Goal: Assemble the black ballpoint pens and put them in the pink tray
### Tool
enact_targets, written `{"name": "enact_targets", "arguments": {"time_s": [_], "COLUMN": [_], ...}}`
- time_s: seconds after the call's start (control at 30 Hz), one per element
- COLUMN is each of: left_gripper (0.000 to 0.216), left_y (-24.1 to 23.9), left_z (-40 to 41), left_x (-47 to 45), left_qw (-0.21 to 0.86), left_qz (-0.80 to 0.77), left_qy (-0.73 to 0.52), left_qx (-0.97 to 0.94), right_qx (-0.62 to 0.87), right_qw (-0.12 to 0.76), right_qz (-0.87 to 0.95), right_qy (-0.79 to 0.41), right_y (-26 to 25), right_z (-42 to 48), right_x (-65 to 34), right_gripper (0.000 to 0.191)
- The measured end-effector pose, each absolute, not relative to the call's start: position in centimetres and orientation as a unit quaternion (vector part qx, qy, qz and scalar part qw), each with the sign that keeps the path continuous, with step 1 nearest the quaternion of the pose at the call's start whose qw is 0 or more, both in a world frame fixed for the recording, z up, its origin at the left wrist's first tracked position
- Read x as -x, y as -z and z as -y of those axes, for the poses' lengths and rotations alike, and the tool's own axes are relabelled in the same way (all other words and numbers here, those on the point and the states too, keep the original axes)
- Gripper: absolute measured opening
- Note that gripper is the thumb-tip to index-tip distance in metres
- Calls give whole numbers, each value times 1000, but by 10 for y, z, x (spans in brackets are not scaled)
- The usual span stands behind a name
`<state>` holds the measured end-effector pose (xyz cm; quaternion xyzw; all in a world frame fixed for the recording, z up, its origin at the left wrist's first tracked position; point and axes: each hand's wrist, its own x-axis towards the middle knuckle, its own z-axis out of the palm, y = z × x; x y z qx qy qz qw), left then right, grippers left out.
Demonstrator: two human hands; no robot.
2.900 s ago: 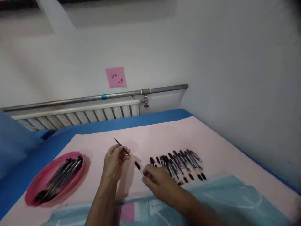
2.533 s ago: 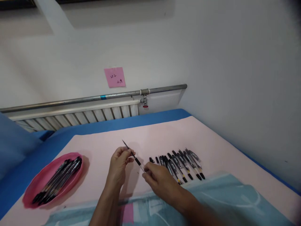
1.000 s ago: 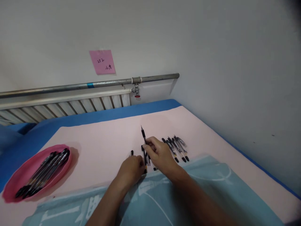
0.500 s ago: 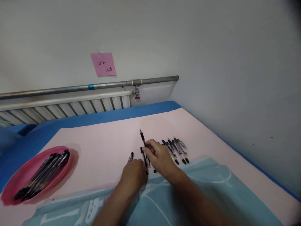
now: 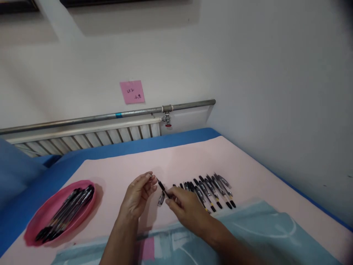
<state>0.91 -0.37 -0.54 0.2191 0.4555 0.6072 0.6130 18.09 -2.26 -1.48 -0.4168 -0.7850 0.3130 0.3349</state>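
My right hand [image 5: 186, 208] grips an uncapped black gel pen [image 5: 161, 185], its point slanting up and to the left. Facing that point is my left hand [image 5: 139, 193], thumb and forefinger pinched together. Whatever sits in this pinch is too small to make out. A clear pen cap [image 5: 161, 200] lies on the pink sheet just below the held pen. Right of my right hand, several loose pens and caps [image 5: 209, 187] are spread in a slanting row, partly hidden by the hand at their left end.
At the left, a pink oval basket [image 5: 29, 230] holds several black pens [image 5: 67, 211]. Pale pink sheeting [image 5: 116, 167] covers the blue tabletop [image 5: 190, 135], with a teal cloth [image 5: 248, 228] along the near edge. Behind stand a radiator [image 5: 110, 138], a pipe and the wall.
My left hand has lifted off the sheet and come up, pinching, near the pen's point. My right hand keeps the pen, now tilted further left. The view has tipped upward.
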Motion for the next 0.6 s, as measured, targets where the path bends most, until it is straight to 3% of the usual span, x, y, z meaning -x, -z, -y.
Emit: {"name": "enact_targets", "arguments": {"time_s": [0.23, 0.6], "left_gripper": [19, 19], "left_y": [3, 2], "left_z": [8, 10], "left_x": [-14, -13], "left_qw": [662, 657], "left_qz": [-402, -405], "left_qy": [-590, -582], "left_qx": [-226, -257], "right_qx": [413, 413], "right_qw": [322, 327], "right_qz": [792, 783], "right_qy": [-314, -330], "right_y": [21, 18], "right_z": [25, 26], "right_x": [-177, -179], "right_gripper": [9, 10]}}
